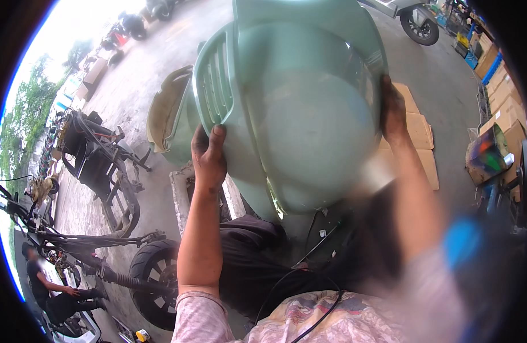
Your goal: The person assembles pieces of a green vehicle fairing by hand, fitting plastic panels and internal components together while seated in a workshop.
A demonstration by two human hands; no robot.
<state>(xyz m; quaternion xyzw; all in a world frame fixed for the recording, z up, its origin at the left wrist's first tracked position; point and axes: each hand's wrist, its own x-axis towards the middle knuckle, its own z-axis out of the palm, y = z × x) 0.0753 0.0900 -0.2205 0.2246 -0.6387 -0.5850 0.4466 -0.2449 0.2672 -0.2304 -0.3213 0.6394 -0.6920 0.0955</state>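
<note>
A large pale green scooter body panel (309,114) fills the middle of the view, raised in front of me above my lap. Slots run down a vent (215,80) at its left side. My left hand (210,151) grips the lower left edge just under that vent, thumb on the near face and the other fingers mostly hidden behind. At the right edge, my right hand (392,108) is closed round the panel, its fingers partly out of sight. Behind the panel, to the left, lies another green panel with a beige inner side (169,106).
Flattened cardboard (420,134) lies on the floor at right. To the left stand a bare scooter frame (112,166) and a wheel (154,277). A person (52,286) sits at lower left. Boxes (506,108) line the far right. A black cable (280,280) crosses my lap.
</note>
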